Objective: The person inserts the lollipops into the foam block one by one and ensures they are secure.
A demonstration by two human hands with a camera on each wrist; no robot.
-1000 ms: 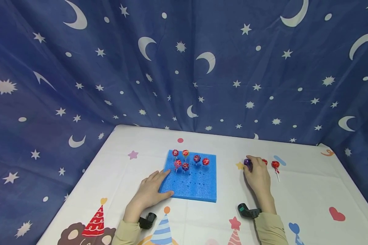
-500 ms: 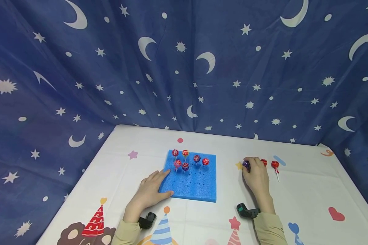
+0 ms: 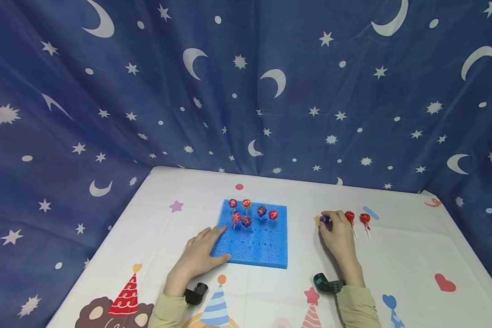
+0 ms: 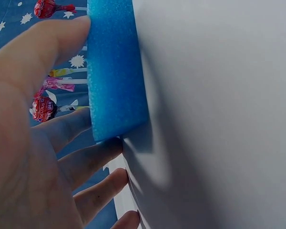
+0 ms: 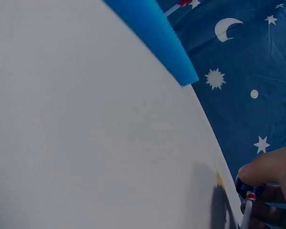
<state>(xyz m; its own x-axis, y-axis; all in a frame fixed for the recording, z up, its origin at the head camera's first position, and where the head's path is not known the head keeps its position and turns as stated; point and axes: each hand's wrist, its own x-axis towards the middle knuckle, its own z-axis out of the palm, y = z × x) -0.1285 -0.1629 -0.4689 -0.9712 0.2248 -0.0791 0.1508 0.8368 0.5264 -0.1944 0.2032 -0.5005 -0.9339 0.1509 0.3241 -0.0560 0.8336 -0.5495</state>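
Observation:
My right hand (image 3: 339, 234) pinches a purple-wrapped lollipop (image 3: 324, 219) by its head, between thumb and fingers; its white stick (image 5: 247, 213) shows in the right wrist view. To the left lies a blue foam board (image 3: 266, 255) with rows of small holes. Several wrapped lollipops stand upright in its back part, among them a pink one (image 3: 235, 217) and a red one (image 3: 273, 214). My left hand (image 3: 198, 257) rests at the board's left front corner, fingers spread. Its thumb (image 4: 69, 36) touches the foam, while other fingertips reach the tabletop beside the corner.
Two red lollipops, a nearer one (image 3: 350, 216) and a farther one (image 3: 365, 218), lie just right of my right hand. A white cloth with party prints covers the table (image 3: 393, 273). Behind it hangs a blue curtain (image 3: 213, 114) with moons and stars.
My right hand has shifted slightly left with the purple lollipop, uncovering the red lollipop beside it. The left hand keeps its place on the board; the head view has moved a little.

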